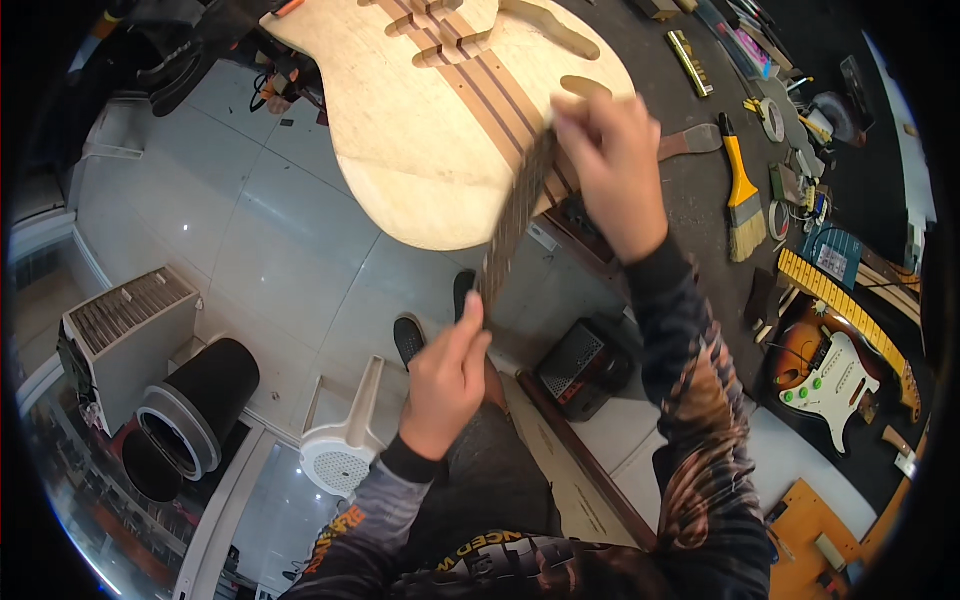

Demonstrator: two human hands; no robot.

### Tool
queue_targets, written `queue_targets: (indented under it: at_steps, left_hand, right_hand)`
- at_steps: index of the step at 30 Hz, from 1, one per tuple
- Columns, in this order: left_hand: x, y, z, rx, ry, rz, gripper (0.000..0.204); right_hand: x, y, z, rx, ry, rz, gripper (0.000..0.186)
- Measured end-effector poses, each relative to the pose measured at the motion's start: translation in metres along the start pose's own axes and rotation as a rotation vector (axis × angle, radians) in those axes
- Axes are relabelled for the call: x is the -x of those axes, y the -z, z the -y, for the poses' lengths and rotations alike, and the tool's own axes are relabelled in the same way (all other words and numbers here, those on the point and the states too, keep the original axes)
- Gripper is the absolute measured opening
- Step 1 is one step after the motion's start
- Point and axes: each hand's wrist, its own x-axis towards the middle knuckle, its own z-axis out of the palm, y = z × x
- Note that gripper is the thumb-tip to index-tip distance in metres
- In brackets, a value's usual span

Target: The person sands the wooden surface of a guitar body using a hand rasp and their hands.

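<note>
Hands (445, 380) (615, 175) in pinch grips on dark strip (515, 215) over guitar body edge (435, 240), floor (280, 250) below

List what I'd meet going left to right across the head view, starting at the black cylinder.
Black cylinder → white stool → left hand → long dark tool → right hand → yellow-handled paintbrush → guitar with white plate.

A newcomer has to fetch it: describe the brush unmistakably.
Find the pale guitar body at the top, then the dark bench to its right. Just right of the right hand lies the brush. Unlike its neighbours, it has a yellow handle and broad, pale bristles.
</note>
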Motion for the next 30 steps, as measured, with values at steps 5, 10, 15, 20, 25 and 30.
queue_targets:
  at_steps: [5,10,15,20,25,30]
  left_hand:
    - [-0.011,-0.004,-0.014,-0.011,-0.003,0.029,0.054]
    - [-0.016,-0.005,-0.011,0.033,0.023,0.002,0.054]
    - [0.015,0.014,0.002,-0.050,0.037,0.042,0.054]
    - [-0.040,0.012,-0.022,0.086,0.161,-0.029,0.050]
    - [0.010,0.027,0.003,-0.008,0.040,-0.022,0.048]
    - [-0.044,0.022,-0.015,0.104,0.140,-0.047,0.041]
  right_hand:
    - [-0.005,0.011,-0.010,0.009,-0.013,0.017,0.010]
    - [-0.009,0.007,-0.013,-0.014,0.000,-0.045,0.011]
    - [0.019,0.000,0.011,-0.045,0.016,0.021,0.012]
    - [-0.047,-0.015,0.005,-0.045,0.085,-0.080,0.015]
    - [0.018,-0.015,0.020,-0.079,-0.007,0.035,0.006]
    - [-0.058,-0.025,0.002,-0.047,0.115,-0.067,0.015]
